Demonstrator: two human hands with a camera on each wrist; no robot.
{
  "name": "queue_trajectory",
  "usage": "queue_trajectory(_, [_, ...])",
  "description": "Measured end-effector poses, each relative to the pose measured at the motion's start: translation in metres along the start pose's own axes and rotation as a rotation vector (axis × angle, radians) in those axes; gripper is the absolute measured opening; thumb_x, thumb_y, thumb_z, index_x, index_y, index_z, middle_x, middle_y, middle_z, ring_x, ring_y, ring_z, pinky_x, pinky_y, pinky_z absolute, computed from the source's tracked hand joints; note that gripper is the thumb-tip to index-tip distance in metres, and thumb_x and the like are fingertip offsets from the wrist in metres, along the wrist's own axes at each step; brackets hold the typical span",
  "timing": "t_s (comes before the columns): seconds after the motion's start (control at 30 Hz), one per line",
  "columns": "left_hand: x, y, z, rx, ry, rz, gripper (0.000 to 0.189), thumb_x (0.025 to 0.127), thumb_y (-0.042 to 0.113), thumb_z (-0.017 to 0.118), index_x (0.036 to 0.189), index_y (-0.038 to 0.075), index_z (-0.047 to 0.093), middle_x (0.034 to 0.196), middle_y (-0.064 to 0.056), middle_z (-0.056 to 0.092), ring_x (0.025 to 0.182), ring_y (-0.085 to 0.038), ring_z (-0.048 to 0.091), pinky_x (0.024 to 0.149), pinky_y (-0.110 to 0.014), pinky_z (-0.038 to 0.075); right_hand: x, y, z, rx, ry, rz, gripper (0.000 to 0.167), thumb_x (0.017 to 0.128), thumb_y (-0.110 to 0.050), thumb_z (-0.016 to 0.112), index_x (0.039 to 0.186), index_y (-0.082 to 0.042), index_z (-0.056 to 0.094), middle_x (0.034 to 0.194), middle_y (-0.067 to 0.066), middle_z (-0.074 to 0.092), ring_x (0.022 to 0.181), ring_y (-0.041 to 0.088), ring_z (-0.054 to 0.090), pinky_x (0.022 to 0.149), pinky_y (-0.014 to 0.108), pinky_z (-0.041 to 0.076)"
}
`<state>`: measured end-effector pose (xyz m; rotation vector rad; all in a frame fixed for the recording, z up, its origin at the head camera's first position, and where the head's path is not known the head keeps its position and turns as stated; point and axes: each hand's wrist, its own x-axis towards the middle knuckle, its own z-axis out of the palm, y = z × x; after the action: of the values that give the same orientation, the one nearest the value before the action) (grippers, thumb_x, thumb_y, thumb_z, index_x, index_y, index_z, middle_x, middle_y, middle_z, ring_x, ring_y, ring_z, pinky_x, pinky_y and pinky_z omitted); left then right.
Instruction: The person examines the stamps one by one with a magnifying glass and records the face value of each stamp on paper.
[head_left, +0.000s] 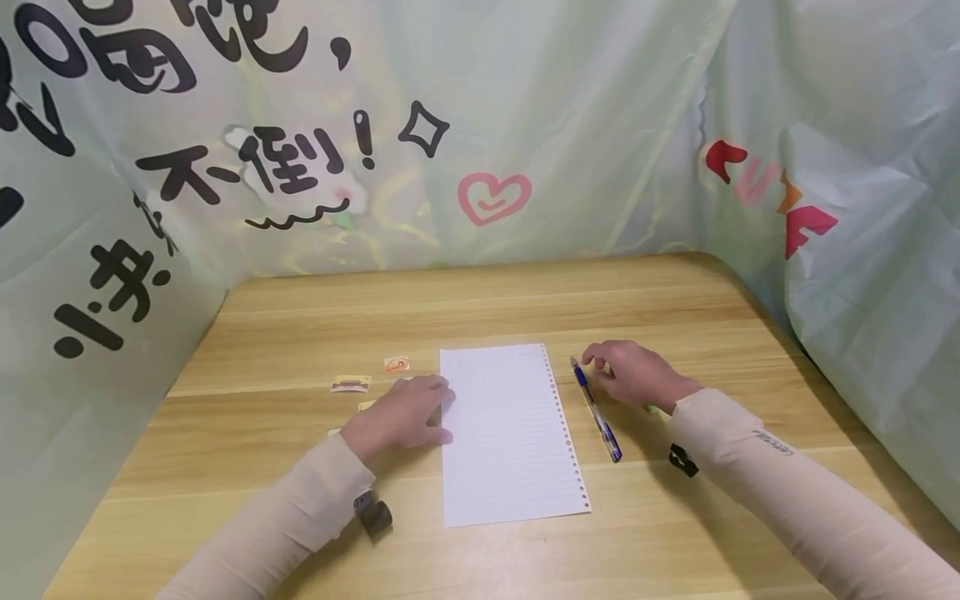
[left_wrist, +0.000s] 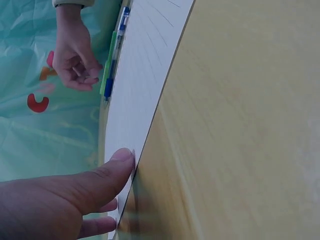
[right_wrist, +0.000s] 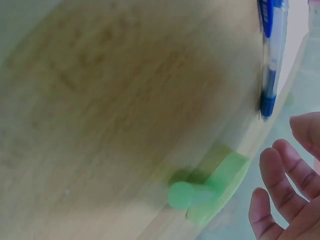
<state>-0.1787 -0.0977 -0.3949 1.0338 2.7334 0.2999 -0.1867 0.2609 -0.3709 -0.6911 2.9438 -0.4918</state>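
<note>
A lined sheet of loose-leaf paper [head_left: 510,442] lies on the table with its punched holes along the right side. My left hand [head_left: 401,412] rests at its left edge, fingers and thumb extended and touching the paper. A blue ballpoint pen [head_left: 597,410] lies just right of the sheet, its tip pointing away from me. Over the table beside the pen's tip end is my right hand [head_left: 637,375], its fingers loosely bent and holding nothing. In the right wrist view, a green object with a round knob [right_wrist: 182,195] lies below that hand; the hand mostly hides it from the head view.
Small printed paper pieces, one orange [head_left: 397,364] and one yellow and brown [head_left: 350,383], lie left of the sheet, with more partly under the left hand. A printed curtain [head_left: 585,142] surrounds the wooden table [head_left: 300,333] at the back and sides.
</note>
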Motion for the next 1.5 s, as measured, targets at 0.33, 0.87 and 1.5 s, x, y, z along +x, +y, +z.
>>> queue_trajectory(0.33, [-0.006, -0.015, -0.016, -0.052, 0.018, -0.066, 0.063, 0.085, 0.041, 0.072, 0.133, 0.005, 0.053, 0.142, -0.016, 0.047, 0.132, -0.035, 0.041, 0.109, -0.054, 0.030, -0.009, 0.013, -0.006, 0.058, 0.058, 0.109, 0.016, 0.092, -0.011, 0.060, 0.104, 0.000, 0.063, 0.087, 0.008, 0.064, 0.063, 0.013, 0.056, 0.059, 0.035, 0.050])
queue_trajectory(0.87, [-0.017, -0.066, -0.031, -0.134, 0.091, -0.205, 0.049, 0.093, 0.027, 0.062, 0.129, -0.005, 0.054, 0.131, -0.023, 0.055, 0.122, -0.040, 0.050, 0.104, -0.052, 0.038, -0.025, 0.035, -0.012, 0.158, -0.035, 0.282, 0.024, 0.095, -0.023, 0.058, 0.098, 0.001, 0.055, 0.086, 0.012, 0.063, 0.067, 0.019, 0.057, 0.060, 0.036, 0.048])
queue_trajectory(1.5, [-0.024, -0.076, -0.027, -0.111, 0.035, -0.223, 0.048, 0.094, 0.032, 0.063, 0.123, -0.006, 0.056, 0.123, -0.022, 0.058, 0.109, -0.037, 0.056, 0.095, -0.053, 0.044, -0.029, 0.041, -0.003, 0.152, -0.170, 0.336, 0.021, 0.092, -0.020, 0.064, 0.085, -0.001, 0.059, 0.070, 0.003, 0.058, 0.062, 0.016, 0.052, 0.057, 0.029, 0.042])
